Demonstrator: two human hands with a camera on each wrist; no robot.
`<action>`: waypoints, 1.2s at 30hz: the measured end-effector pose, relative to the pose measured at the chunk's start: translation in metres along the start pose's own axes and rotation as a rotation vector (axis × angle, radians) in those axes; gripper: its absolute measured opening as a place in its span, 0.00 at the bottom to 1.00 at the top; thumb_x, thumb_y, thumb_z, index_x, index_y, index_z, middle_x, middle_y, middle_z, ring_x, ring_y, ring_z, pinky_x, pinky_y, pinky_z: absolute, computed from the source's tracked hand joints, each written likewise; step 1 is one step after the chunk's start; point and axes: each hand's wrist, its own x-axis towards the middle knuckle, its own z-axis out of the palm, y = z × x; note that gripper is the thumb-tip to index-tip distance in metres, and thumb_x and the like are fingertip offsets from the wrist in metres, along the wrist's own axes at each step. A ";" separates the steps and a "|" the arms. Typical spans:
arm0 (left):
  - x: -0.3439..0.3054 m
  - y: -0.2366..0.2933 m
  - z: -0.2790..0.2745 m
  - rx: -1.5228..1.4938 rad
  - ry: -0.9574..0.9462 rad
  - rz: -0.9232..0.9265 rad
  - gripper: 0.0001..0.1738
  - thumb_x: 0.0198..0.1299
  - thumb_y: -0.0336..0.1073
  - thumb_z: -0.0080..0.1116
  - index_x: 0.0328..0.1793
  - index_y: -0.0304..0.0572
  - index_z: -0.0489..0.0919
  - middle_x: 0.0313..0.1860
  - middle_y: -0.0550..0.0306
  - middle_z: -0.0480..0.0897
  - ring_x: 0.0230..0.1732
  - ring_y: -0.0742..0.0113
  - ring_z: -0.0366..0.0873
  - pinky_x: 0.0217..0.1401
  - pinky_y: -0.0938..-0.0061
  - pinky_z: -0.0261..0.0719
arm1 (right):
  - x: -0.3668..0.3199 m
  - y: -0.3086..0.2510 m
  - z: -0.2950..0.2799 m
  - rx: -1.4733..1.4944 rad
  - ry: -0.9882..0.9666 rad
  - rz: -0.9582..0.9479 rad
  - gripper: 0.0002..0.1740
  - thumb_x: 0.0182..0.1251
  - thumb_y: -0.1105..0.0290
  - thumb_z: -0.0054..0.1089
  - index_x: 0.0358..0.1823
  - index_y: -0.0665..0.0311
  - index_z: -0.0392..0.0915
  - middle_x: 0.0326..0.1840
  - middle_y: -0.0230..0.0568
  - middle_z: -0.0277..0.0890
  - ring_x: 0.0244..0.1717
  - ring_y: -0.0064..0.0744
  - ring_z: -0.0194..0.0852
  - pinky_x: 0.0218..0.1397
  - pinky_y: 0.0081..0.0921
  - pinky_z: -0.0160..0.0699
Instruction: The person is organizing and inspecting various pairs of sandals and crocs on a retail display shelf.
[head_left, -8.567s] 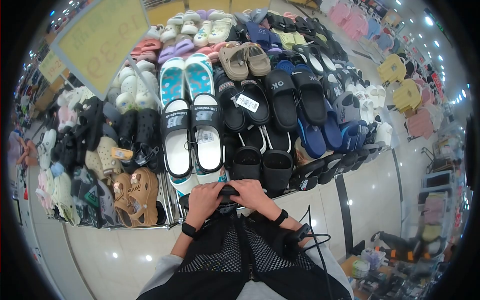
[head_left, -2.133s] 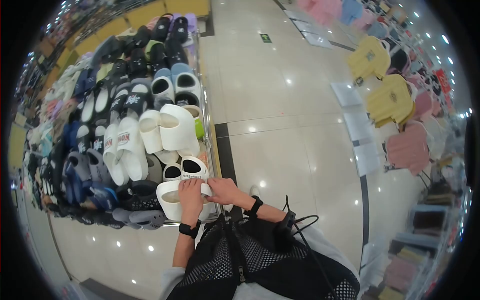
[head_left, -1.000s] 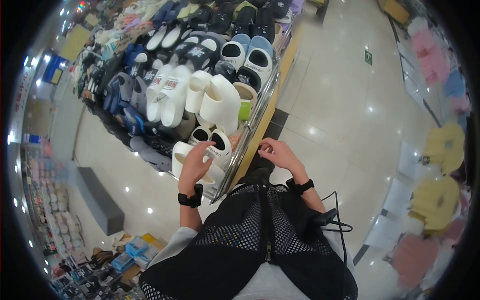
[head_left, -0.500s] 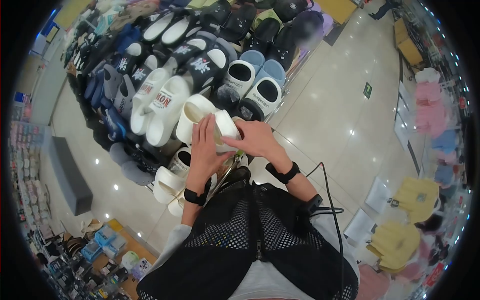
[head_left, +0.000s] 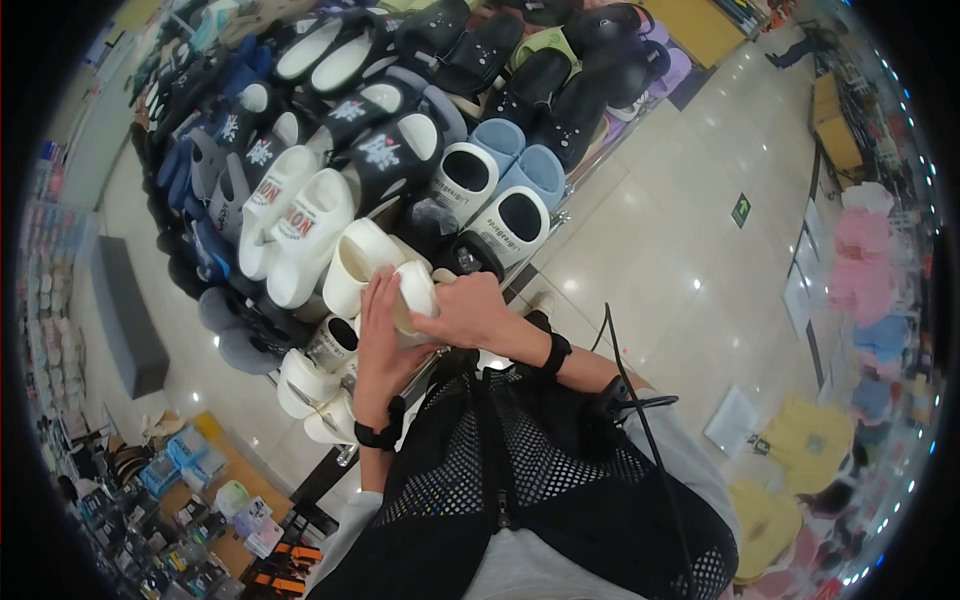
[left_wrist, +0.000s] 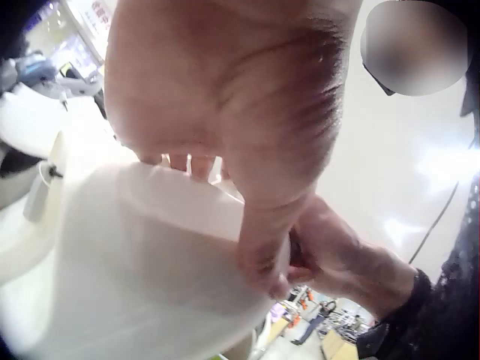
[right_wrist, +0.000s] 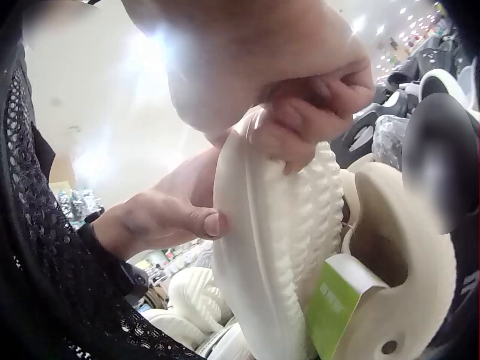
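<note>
A chunky white slide slipper (head_left: 415, 290) is gripped by both hands near the rack's edge. My left hand (head_left: 378, 340) has its thumb and fingers round the slide's side. In the left wrist view the slide's smooth white upper (left_wrist: 150, 247) fills the space beneath that hand. My right hand (head_left: 478, 312) grips one end with curled fingers. The right wrist view shows the ribbed sole (right_wrist: 311, 202), with the slide standing on its side. Its mate, another white slide (head_left: 352, 262), lies right beside it. A beige clog (right_wrist: 412, 225) bearing a green tag (right_wrist: 341, 304) is close to the sole.
Rows of slippers cover the rack, among them white slides with red lettering (head_left: 320, 225) and white-and-blue slippers (head_left: 515, 222). More white slippers (head_left: 322, 400) sit at the near corner. A tiled aisle (head_left: 640, 270) runs along the right. A black cable (head_left: 640, 420) hangs by the right arm.
Both hands let go of the corner white slippers, hovered empty a second ago, then took this white slide. Since half a second ago, it has come nearer the body and turned on its side.
</note>
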 end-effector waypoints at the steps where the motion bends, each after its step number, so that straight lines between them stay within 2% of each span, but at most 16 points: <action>1: 0.000 0.003 -0.003 0.012 0.010 -0.004 0.67 0.27 0.29 0.87 0.82 0.42 0.63 0.83 0.48 0.65 0.84 0.43 0.59 0.88 0.48 0.53 | 0.001 0.003 -0.005 0.015 -0.049 -0.015 0.39 0.64 0.31 0.54 0.24 0.66 0.86 0.19 0.51 0.81 0.22 0.52 0.84 0.30 0.44 0.82; 2: 0.000 0.006 -0.005 0.015 -0.016 -0.055 0.68 0.27 0.29 0.87 0.82 0.42 0.63 0.83 0.48 0.65 0.84 0.43 0.59 0.87 0.49 0.55 | 0.002 0.007 -0.014 0.000 -0.146 -0.030 0.44 0.66 0.26 0.51 0.26 0.66 0.86 0.20 0.50 0.82 0.24 0.50 0.85 0.33 0.44 0.82; 5: 0.000 0.027 -0.004 0.069 -0.029 -0.153 0.67 0.27 0.28 0.87 0.82 0.42 0.63 0.83 0.48 0.65 0.84 0.41 0.57 0.86 0.51 0.58 | -0.002 0.036 -0.041 0.152 -0.263 -0.113 0.45 0.66 0.23 0.50 0.30 0.65 0.85 0.22 0.49 0.83 0.27 0.49 0.87 0.36 0.42 0.83; 7: -0.004 0.045 -0.001 0.273 0.026 -0.185 0.68 0.28 0.29 0.86 0.83 0.43 0.62 0.84 0.51 0.64 0.86 0.42 0.53 0.86 0.50 0.57 | -0.004 0.064 -0.058 0.115 -0.346 -0.084 0.41 0.65 0.26 0.54 0.33 0.63 0.85 0.24 0.47 0.84 0.31 0.48 0.87 0.38 0.41 0.82; 9: 0.002 0.073 0.001 0.302 0.042 -0.223 0.66 0.31 0.31 0.85 0.83 0.44 0.63 0.84 0.51 0.63 0.86 0.40 0.50 0.86 0.49 0.55 | -0.012 0.110 -0.069 0.138 -0.155 -0.091 0.34 0.65 0.32 0.61 0.36 0.61 0.86 0.25 0.43 0.85 0.32 0.47 0.87 0.38 0.41 0.82; 11: 0.013 0.100 0.011 0.407 0.095 -0.217 0.62 0.35 0.35 0.85 0.82 0.45 0.65 0.84 0.50 0.63 0.85 0.40 0.50 0.86 0.49 0.55 | -0.016 0.157 -0.081 0.187 -0.105 -0.020 0.33 0.65 0.32 0.61 0.37 0.59 0.86 0.28 0.43 0.86 0.35 0.49 0.87 0.41 0.42 0.82; 12: 0.024 0.111 0.023 0.411 0.178 -0.191 0.53 0.43 0.36 0.82 0.79 0.45 0.68 0.82 0.48 0.65 0.84 0.39 0.53 0.84 0.49 0.57 | -0.019 0.176 -0.083 0.230 -0.071 0.062 0.33 0.64 0.32 0.61 0.38 0.57 0.86 0.31 0.44 0.87 0.39 0.50 0.88 0.44 0.44 0.83; 16: 0.071 0.119 0.078 0.352 0.116 -0.038 0.43 0.52 0.32 0.77 0.76 0.42 0.71 0.76 0.45 0.71 0.78 0.40 0.63 0.80 0.52 0.63 | -0.018 0.235 -0.078 0.289 0.037 0.126 0.31 0.69 0.35 0.57 0.36 0.58 0.86 0.31 0.46 0.87 0.39 0.52 0.87 0.45 0.45 0.83; 19: 0.093 0.109 0.131 0.206 -0.045 0.008 0.41 0.54 0.30 0.74 0.76 0.41 0.70 0.71 0.44 0.75 0.73 0.42 0.71 0.76 0.57 0.69 | -0.003 0.241 -0.069 0.255 -0.089 0.108 0.31 0.70 0.35 0.56 0.37 0.60 0.86 0.32 0.49 0.87 0.40 0.54 0.87 0.45 0.47 0.84; 22: 0.102 0.100 0.170 0.237 -0.144 -0.060 0.42 0.56 0.31 0.73 0.78 0.42 0.68 0.70 0.42 0.76 0.72 0.41 0.72 0.75 0.57 0.71 | 0.011 0.236 -0.050 0.167 0.065 0.010 0.32 0.73 0.39 0.51 0.35 0.62 0.85 0.30 0.52 0.85 0.37 0.58 0.86 0.42 0.50 0.81; 25: 0.103 0.080 0.197 0.210 -0.104 -0.177 0.43 0.57 0.32 0.72 0.79 0.41 0.65 0.70 0.39 0.76 0.70 0.41 0.73 0.73 0.56 0.72 | 0.021 0.246 -0.053 0.037 -0.001 -0.122 0.30 0.72 0.43 0.51 0.29 0.63 0.86 0.29 0.55 0.85 0.36 0.59 0.86 0.42 0.52 0.81; 26: 0.107 0.085 0.198 0.159 -0.149 -0.226 0.43 0.61 0.32 0.70 0.81 0.35 0.62 0.72 0.37 0.74 0.73 0.39 0.71 0.74 0.54 0.72 | 0.022 0.248 -0.054 0.061 0.035 -0.160 0.30 0.70 0.45 0.51 0.24 0.64 0.86 0.27 0.55 0.84 0.33 0.61 0.85 0.40 0.53 0.81; 31: 0.118 0.096 0.210 0.265 -0.169 -0.342 0.40 0.62 0.34 0.68 0.79 0.39 0.65 0.67 0.38 0.79 0.69 0.38 0.76 0.67 0.52 0.77 | 0.028 0.250 -0.052 0.019 0.057 -0.238 0.32 0.70 0.44 0.52 0.21 0.65 0.85 0.24 0.55 0.83 0.30 0.61 0.84 0.37 0.51 0.81; 33: 0.122 0.097 0.209 0.288 -0.140 -0.423 0.35 0.62 0.30 0.62 0.77 0.45 0.67 0.64 0.41 0.82 0.66 0.41 0.79 0.63 0.50 0.79 | 0.022 0.253 -0.060 0.085 -0.029 -0.177 0.32 0.71 0.42 0.51 0.26 0.64 0.86 0.26 0.55 0.84 0.32 0.61 0.85 0.38 0.51 0.82; 34: 0.125 0.093 0.208 0.299 -0.139 -0.473 0.32 0.62 0.27 0.57 0.74 0.43 0.70 0.62 0.46 0.84 0.66 0.43 0.80 0.65 0.54 0.78 | 0.018 0.258 -0.065 0.110 -0.092 -0.163 0.34 0.72 0.38 0.50 0.33 0.64 0.87 0.30 0.56 0.86 0.36 0.60 0.86 0.42 0.50 0.83; 36: 0.131 0.100 0.209 0.286 0.061 -0.430 0.28 0.58 0.22 0.52 0.67 0.44 0.76 0.53 0.51 0.86 0.54 0.49 0.84 0.58 0.58 0.80 | 0.020 0.276 -0.070 0.205 -0.277 -0.170 0.35 0.72 0.34 0.52 0.37 0.63 0.86 0.33 0.52 0.86 0.39 0.57 0.87 0.44 0.47 0.83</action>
